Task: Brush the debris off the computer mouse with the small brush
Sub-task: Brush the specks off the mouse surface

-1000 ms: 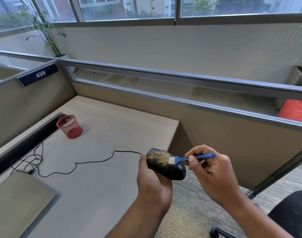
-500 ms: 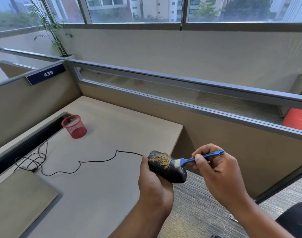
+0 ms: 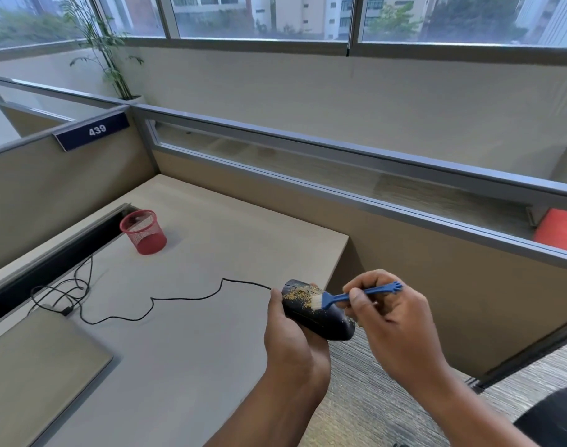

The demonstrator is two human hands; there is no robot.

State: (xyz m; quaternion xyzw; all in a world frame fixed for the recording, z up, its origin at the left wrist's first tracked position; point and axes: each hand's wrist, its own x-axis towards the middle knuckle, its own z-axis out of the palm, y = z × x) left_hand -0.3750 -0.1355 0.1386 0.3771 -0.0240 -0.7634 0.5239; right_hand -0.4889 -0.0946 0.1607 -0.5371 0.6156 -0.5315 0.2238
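A black wired computer mouse (image 3: 320,317) is held up off the desk's right edge by my left hand (image 3: 291,337), which grips it from below. Yellowish debris (image 3: 299,296) covers the mouse's front top. My right hand (image 3: 395,324) pinches a small blue brush (image 3: 356,295) by its handle. Its white bristles (image 3: 316,303) rest on the debris patch. A few specks sit near the mouse's rear end. The mouse's cable (image 3: 178,298) trails left across the desk.
A beige desk (image 3: 191,350) with a red mesh cup (image 3: 144,232) at the back left. Tangled cable (image 3: 62,295) lies by a black cable trough. A grey pad (image 3: 33,382) sits front left. Partition walls enclose the desk; carpet and a dark chair lie to the right.
The brush bristles have slid forward from the mouse's rear onto the debris patch. Some specks have scattered toward the rear. The camera view has shifted slightly right.
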